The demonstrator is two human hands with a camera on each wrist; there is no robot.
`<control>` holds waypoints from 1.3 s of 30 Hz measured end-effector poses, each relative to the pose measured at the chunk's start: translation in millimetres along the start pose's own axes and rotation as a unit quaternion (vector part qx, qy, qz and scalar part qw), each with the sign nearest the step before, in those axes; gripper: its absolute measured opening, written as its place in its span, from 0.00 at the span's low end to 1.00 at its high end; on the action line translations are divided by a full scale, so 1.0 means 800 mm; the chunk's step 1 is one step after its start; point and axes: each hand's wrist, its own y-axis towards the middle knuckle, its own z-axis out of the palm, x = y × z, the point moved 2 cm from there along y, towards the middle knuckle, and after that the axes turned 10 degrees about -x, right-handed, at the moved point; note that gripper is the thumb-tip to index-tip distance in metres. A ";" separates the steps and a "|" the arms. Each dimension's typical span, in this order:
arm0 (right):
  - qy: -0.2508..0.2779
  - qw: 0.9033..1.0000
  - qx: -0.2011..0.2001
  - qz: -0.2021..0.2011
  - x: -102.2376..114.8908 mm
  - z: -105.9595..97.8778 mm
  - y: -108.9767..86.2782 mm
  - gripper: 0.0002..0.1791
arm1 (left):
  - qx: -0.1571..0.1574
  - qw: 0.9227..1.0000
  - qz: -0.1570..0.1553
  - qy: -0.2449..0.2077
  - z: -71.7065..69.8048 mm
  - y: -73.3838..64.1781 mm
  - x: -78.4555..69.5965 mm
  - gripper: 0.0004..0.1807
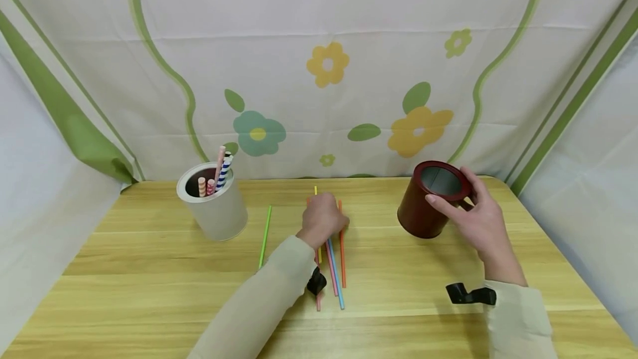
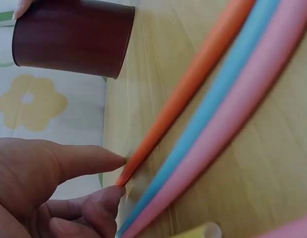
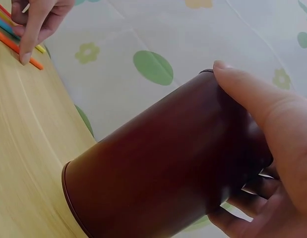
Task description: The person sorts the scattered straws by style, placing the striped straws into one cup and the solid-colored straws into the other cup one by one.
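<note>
Several coloured straws lie on the wooden table in front of me. My left hand (image 1: 323, 216) is over their far ends, its thumb and a finger pinching the end of an orange straw (image 2: 178, 94). Close beside that one lie a blue straw (image 2: 213, 104) and a pink straw (image 2: 242, 109). A yellow straw (image 1: 315, 189) is partly hidden by the hand. To the right stands a dark red mug (image 1: 421, 209), its mouth tipped slightly up towards me. My right hand (image 1: 480, 223) grips it near the rim and handle, thumb at the near side (image 3: 272, 109).
A whitish can (image 1: 221, 218) stands at the left with several thick striped straws (image 1: 224, 173) in it. A lone green straw (image 1: 266, 234) lies between the can and the bunch. Behind the wooden table (image 1: 124, 292) hangs a flowered cloth (image 1: 279, 87).
</note>
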 end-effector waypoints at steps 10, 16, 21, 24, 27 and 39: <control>-0.004 1.000 0.000 -0.002 0.001 0.001 0.001 0.60 | 0.035 0.998 -0.007 -0.057 -0.001 0.000 -0.006 0.25; -0.006 1.000 0.000 -0.003 0.002 0.002 0.000 0.60 | 0.021 0.994 -0.031 -0.106 -0.016 -0.012 -0.014 0.26; -0.009 1.000 -0.003 -0.003 0.002 0.000 0.000 0.60 | 0.006 0.982 -0.060 -0.177 -0.061 -0.036 -0.036 0.20; -0.007 1.000 -0.006 -0.005 0.001 -0.001 0.001 0.60 | 0.007 0.963 -0.101 -0.249 -0.082 -0.041 -0.045 0.10; -0.002 1.000 -0.009 -0.008 0.000 -0.002 0.001 0.60 | -0.001 0.938 -0.117 -0.327 -0.094 -0.041 -0.050 0.07; 0.014 1.000 -0.010 -0.012 -0.003 0.001 0.000 0.59 | -0.043 0.869 -0.043 -0.490 -0.134 -0.045 -0.078 0.13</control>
